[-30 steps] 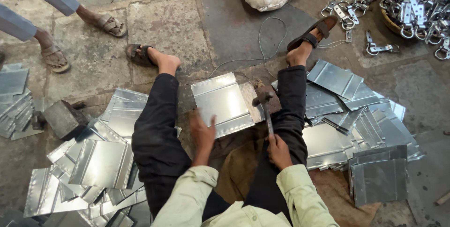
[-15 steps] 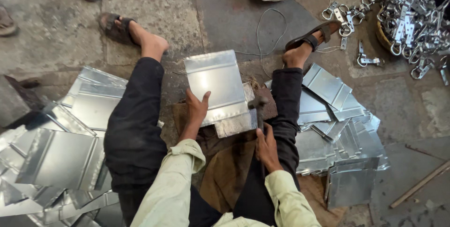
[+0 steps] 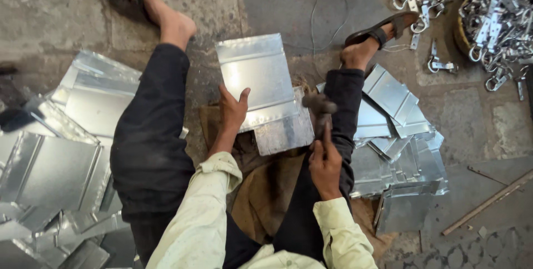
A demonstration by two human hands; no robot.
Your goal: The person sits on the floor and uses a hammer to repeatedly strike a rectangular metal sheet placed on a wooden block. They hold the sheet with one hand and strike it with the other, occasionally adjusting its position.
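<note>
Sheet metal lies flat between the outstretched legs of a seated person, a bright rectangular panel with two raised folds running across it and its long axis pointing away from the body. It is pinned near its lower left edge by the left hand, which is pressed down flat with fingers spread, not curled around anything. A second, duller sheet is partly tucked under the near end of the panel, resting on brown sacking.

The hammer is gripped by the right hand, fist clenched round the handle, with the dark head raised just above the right edge of the lower sheet. The hammer's long axis runs from the hand straight ahead, so the panel lies forward and to the left of the right hand; the left hand is the nearer of the two, being already in contact with it.

Stacks of cut sheets are spread on both sides: a large loose heap by the left leg and a smaller pile by the right leg. A heap of metal clasps is seen at the upper right (some scattered loose on the stone floor). A thin wire loop lies beyond the panel, and a wooden stick at the lower right. No labels, packages or signs are visible.
</note>
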